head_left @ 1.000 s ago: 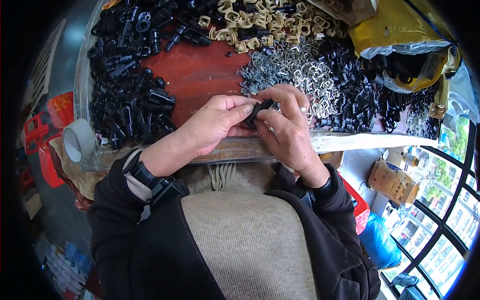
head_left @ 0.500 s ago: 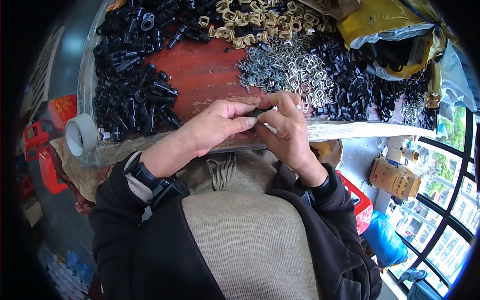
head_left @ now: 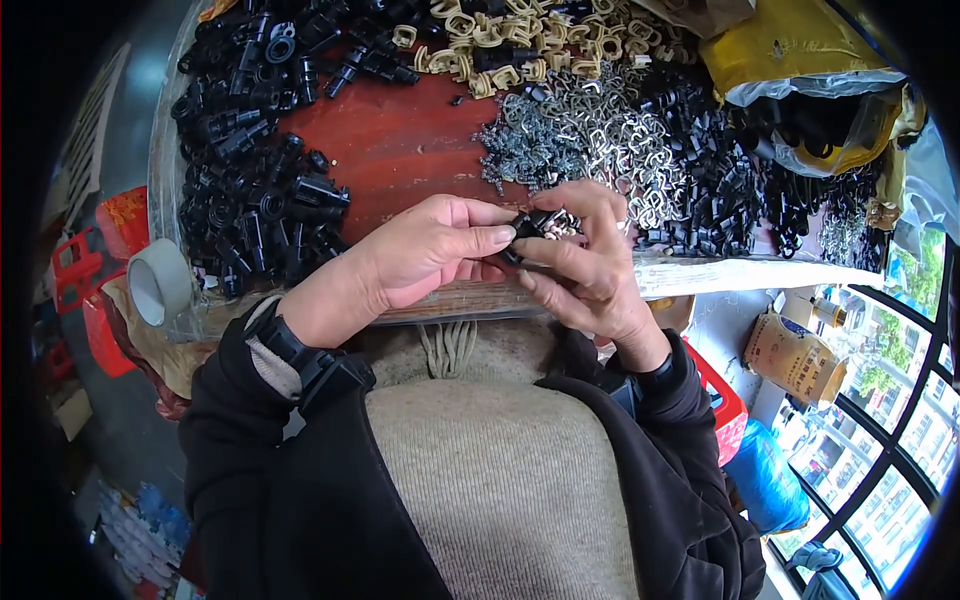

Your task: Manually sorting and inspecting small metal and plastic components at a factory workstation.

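A small black plastic part point(head_left: 524, 226) is between my two hands at the table's front edge, mostly covered by fingers. My left hand point(head_left: 425, 250) pinches it from the left between thumb and fingers. On the other side my right hand point(head_left: 592, 262) has its bent fingers around the part's right end. Just beyond the hands lie heaps of small grey metal springs or clips point(head_left: 520, 145) and shiny bent wire clips point(head_left: 640, 170). Black tubular plastic fittings point(head_left: 265, 205) are piled to the left.
Beige plastic clips point(head_left: 500, 45) lie at the back, with small black pieces point(head_left: 705, 185) right of the wire clips. A yellow bag point(head_left: 800, 60) stands at the far right. A tape roll point(head_left: 160, 280) sits at the left corner. Red table surface point(head_left: 400, 140) shows between the piles.
My right hand has shifted slightly right and its fingers have spread a little, showing more of the black part. My left hand keeps its pinch almost in place.
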A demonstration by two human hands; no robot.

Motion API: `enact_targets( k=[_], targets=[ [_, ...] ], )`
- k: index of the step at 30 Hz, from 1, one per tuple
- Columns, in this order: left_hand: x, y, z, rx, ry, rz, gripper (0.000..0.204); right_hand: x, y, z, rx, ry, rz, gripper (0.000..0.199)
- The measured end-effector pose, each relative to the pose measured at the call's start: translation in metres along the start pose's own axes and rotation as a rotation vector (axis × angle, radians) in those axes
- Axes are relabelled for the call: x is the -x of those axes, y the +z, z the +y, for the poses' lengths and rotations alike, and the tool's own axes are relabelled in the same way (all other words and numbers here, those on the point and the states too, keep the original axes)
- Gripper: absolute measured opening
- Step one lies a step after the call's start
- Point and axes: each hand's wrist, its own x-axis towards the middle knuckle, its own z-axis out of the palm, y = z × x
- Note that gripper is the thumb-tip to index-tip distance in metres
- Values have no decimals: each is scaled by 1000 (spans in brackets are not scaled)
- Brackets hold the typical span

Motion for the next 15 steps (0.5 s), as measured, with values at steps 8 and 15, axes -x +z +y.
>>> enact_targets(
  k=[8, 15],
  targets=[
    [10, 3, -7, -44, -32, -17, 28, 9, 1, -14, 167, -58, -120, 25],
    [20, 9, -13, -81, -45, -34, 29, 14, -3, -23, -6, -25, -72, 26]
  ],
)
